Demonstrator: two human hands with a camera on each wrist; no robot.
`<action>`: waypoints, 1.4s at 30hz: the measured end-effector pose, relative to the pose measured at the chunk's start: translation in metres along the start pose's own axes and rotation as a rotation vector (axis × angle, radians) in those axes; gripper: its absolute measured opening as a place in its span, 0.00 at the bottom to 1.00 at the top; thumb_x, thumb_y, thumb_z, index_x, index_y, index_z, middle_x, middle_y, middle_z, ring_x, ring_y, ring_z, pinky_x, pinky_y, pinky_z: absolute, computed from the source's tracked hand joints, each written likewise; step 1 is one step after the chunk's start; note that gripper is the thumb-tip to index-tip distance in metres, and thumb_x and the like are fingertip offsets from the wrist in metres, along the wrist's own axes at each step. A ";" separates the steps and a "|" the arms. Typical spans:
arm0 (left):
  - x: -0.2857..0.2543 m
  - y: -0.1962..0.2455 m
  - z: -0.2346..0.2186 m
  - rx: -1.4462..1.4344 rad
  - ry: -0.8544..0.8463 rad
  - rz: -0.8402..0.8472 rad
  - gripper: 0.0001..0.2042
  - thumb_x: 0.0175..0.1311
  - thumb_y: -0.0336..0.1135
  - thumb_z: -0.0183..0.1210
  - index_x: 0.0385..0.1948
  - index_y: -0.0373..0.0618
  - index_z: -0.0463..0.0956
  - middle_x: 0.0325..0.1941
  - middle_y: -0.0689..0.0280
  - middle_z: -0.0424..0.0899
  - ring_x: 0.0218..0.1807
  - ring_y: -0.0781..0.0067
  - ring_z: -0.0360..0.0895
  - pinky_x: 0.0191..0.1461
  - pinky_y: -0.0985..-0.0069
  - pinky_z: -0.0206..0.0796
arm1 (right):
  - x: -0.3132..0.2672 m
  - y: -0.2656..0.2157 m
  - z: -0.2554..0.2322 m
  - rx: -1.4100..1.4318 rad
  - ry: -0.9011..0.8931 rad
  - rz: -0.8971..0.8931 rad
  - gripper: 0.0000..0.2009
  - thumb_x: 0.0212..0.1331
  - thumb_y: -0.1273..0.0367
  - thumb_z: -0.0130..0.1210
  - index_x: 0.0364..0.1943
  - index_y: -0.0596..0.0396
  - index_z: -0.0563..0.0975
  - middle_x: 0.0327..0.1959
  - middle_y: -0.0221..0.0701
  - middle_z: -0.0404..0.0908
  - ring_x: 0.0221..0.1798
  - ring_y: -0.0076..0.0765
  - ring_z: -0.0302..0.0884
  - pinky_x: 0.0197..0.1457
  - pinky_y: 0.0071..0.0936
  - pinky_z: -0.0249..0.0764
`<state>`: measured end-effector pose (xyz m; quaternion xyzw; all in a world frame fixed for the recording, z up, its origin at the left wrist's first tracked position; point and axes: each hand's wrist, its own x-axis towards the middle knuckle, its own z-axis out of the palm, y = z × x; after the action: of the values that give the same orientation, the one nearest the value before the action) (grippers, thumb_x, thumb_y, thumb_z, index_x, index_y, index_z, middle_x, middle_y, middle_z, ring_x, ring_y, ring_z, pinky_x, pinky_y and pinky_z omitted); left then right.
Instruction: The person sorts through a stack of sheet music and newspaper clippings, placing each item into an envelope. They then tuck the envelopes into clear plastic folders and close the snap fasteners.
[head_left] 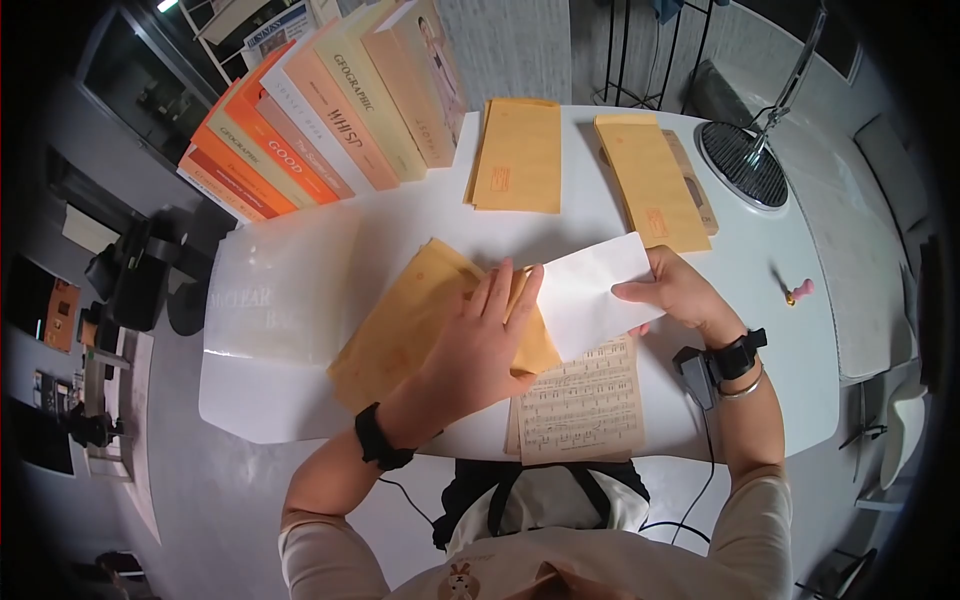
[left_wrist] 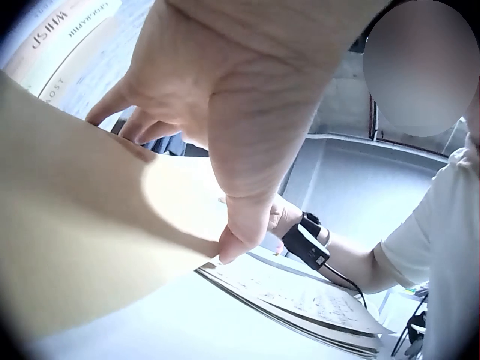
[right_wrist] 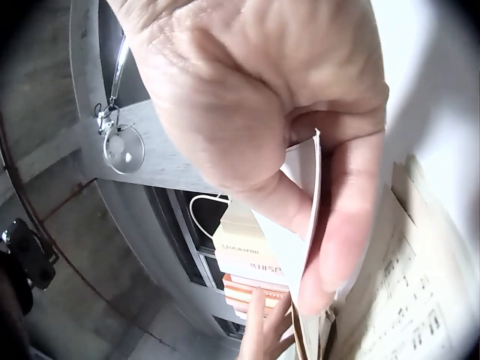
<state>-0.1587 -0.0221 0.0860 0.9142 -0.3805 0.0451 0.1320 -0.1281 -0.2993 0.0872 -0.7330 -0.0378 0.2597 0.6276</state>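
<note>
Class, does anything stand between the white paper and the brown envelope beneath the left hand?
Nothing visible does: the right hand holds the white paper with one end right at the brown envelope. The sheet music lies beneath, not between.

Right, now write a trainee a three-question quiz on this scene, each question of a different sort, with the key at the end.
1. Multiple choice: what is printed on the top sheet of the printed paper lying nearest the person?
A. A street map
B. Musical notation
C. A photograph

2. True or false: the lamp and the row of books stand at opposite sides of the table.

3. Short answer: which hand pinches the white sheet, and what does the other one touch?

Key
1. B.
2. True.
3. The right hand pinches it; the left hand touches a tan envelope.
</note>
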 end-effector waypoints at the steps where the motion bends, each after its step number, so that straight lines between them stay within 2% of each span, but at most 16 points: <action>1: 0.001 0.002 -0.001 0.025 -0.003 0.013 0.52 0.39 0.43 0.70 0.68 0.36 0.47 0.65 0.36 0.56 0.65 0.38 0.59 0.66 0.54 0.52 | -0.001 -0.003 0.000 -0.011 -0.014 0.033 0.15 0.57 0.71 0.59 0.47 0.67 0.75 0.40 0.35 0.82 0.40 0.24 0.79 0.46 0.22 0.74; 4: 0.010 0.007 0.004 -0.032 0.060 0.054 0.51 0.40 0.42 0.70 0.67 0.35 0.47 0.64 0.38 0.59 0.64 0.40 0.60 0.66 0.57 0.55 | 0.010 0.017 0.015 -0.167 0.046 -0.358 0.14 0.60 0.70 0.57 0.48 0.62 0.75 0.38 0.28 0.81 0.37 0.17 0.77 0.39 0.18 0.74; 7: 0.023 0.014 -0.004 -0.033 0.049 0.028 0.51 0.41 0.43 0.69 0.67 0.33 0.48 0.64 0.39 0.60 0.64 0.41 0.60 0.66 0.59 0.55 | 0.012 0.012 0.032 -0.132 0.149 -0.468 0.15 0.62 0.66 0.57 0.48 0.60 0.75 0.36 0.28 0.80 0.37 0.19 0.74 0.42 0.20 0.72; 10: 0.026 0.013 -0.006 -0.034 0.113 -0.043 0.49 0.42 0.42 0.69 0.67 0.33 0.48 0.64 0.40 0.61 0.64 0.43 0.61 0.67 0.59 0.55 | 0.010 0.007 0.006 -0.030 0.219 -0.271 0.14 0.64 0.65 0.55 0.47 0.61 0.74 0.35 0.28 0.79 0.38 0.18 0.73 0.43 0.19 0.71; 15: 0.035 0.023 -0.006 -0.055 0.094 -0.051 0.50 0.43 0.41 0.68 0.68 0.36 0.45 0.66 0.39 0.58 0.64 0.42 0.61 0.66 0.58 0.57 | 0.019 0.015 0.030 0.019 0.201 -0.534 0.02 0.57 0.78 0.57 0.31 0.63 0.79 0.36 0.27 0.80 0.39 0.23 0.74 0.45 0.21 0.72; 16: 0.038 0.028 -0.004 -0.067 0.091 -0.046 0.50 0.43 0.41 0.68 0.68 0.36 0.45 0.66 0.39 0.57 0.64 0.42 0.60 0.66 0.58 0.57 | 0.020 0.016 0.035 -0.191 0.184 -0.573 0.02 0.56 0.79 0.56 0.32 0.64 0.79 0.37 0.28 0.80 0.41 0.22 0.75 0.47 0.21 0.72; 18: 0.040 0.031 -0.003 -0.088 0.087 -0.046 0.50 0.43 0.41 0.68 0.68 0.36 0.45 0.66 0.38 0.57 0.64 0.41 0.60 0.66 0.58 0.56 | 0.028 0.029 0.042 -0.270 0.179 -0.630 0.05 0.58 0.76 0.57 0.36 0.63 0.80 0.38 0.29 0.80 0.42 0.22 0.74 0.49 0.20 0.72; 21: 0.044 0.027 -0.004 -0.132 0.120 -0.078 0.51 0.44 0.43 0.68 0.68 0.36 0.44 0.66 0.37 0.56 0.64 0.39 0.61 0.66 0.57 0.57 | 0.021 0.017 0.035 0.184 0.170 -0.345 0.14 0.60 0.73 0.57 0.49 0.61 0.75 0.38 0.33 0.80 0.43 0.21 0.74 0.47 0.19 0.72; 24: 0.053 0.015 -0.003 -0.201 0.123 -0.253 0.51 0.45 0.44 0.69 0.68 0.36 0.43 0.66 0.36 0.56 0.63 0.38 0.62 0.65 0.56 0.58 | 0.011 0.006 0.033 0.346 0.219 -0.338 0.25 0.60 0.71 0.58 0.61 0.59 0.65 0.34 0.33 0.79 0.42 0.19 0.74 0.44 0.16 0.72; 25: 0.056 0.013 -0.003 -0.187 0.109 -0.280 0.50 0.46 0.45 0.68 0.68 0.37 0.43 0.66 0.38 0.56 0.64 0.39 0.60 0.65 0.55 0.58 | 0.013 0.006 0.036 0.304 0.219 -0.322 0.28 0.59 0.73 0.58 0.63 0.58 0.61 0.29 0.29 0.76 0.36 0.17 0.73 0.39 0.14 0.72; 28: 0.059 0.003 0.007 -0.201 0.195 -0.198 0.46 0.49 0.41 0.66 0.68 0.38 0.47 0.56 0.44 0.70 0.53 0.48 0.73 0.54 0.60 0.68 | 0.021 0.018 0.030 -0.010 0.171 -0.330 0.26 0.59 0.75 0.57 0.61 0.60 0.63 0.25 0.25 0.74 0.29 0.15 0.70 0.34 0.14 0.69; 29: 0.060 -0.005 0.010 -0.391 0.174 -0.275 0.43 0.52 0.39 0.65 0.68 0.39 0.48 0.51 0.47 0.73 0.49 0.54 0.75 0.51 0.64 0.69 | 0.026 0.023 0.032 0.054 0.211 -0.373 0.20 0.58 0.77 0.56 0.56 0.60 0.68 0.25 0.24 0.75 0.26 0.14 0.68 0.31 0.16 0.67; 31: 0.061 -0.028 0.011 -0.767 0.118 -0.432 0.38 0.57 0.36 0.62 0.68 0.42 0.50 0.43 0.54 0.78 0.42 0.64 0.78 0.45 0.70 0.71 | 0.023 0.024 0.029 -0.142 0.305 -0.395 0.16 0.59 0.78 0.55 0.52 0.61 0.72 0.29 0.26 0.78 0.31 0.14 0.72 0.34 0.15 0.70; 34: 0.058 -0.048 0.013 -1.286 0.009 -0.432 0.26 0.62 0.28 0.55 0.64 0.44 0.60 0.35 0.64 0.80 0.32 0.79 0.77 0.38 0.79 0.70 | 0.022 0.022 0.030 -0.288 0.313 -0.401 0.11 0.59 0.78 0.55 0.46 0.63 0.76 0.33 0.28 0.81 0.34 0.16 0.75 0.38 0.16 0.72; 38: 0.055 -0.057 0.034 -1.295 -0.102 -0.337 0.14 0.63 0.23 0.50 0.51 0.40 0.73 0.35 0.67 0.82 0.33 0.84 0.76 0.37 0.82 0.70 | 0.026 0.027 0.035 -0.295 0.238 -0.558 0.09 0.59 0.74 0.56 0.43 0.62 0.79 0.30 0.27 0.80 0.32 0.17 0.73 0.36 0.18 0.71; 42: 0.053 -0.054 0.039 -1.237 -0.070 -0.312 0.10 0.62 0.22 0.50 0.42 0.37 0.78 0.38 0.67 0.82 0.39 0.84 0.76 0.44 0.82 0.69 | 0.029 0.029 0.032 -0.067 0.172 -0.398 0.08 0.60 0.72 0.57 0.40 0.60 0.80 0.31 0.29 0.81 0.33 0.18 0.75 0.37 0.19 0.71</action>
<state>-0.0838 -0.0330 0.0470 0.7146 -0.2027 -0.2325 0.6278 -0.1245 -0.2652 0.0474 -0.7508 -0.1369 0.0657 0.6429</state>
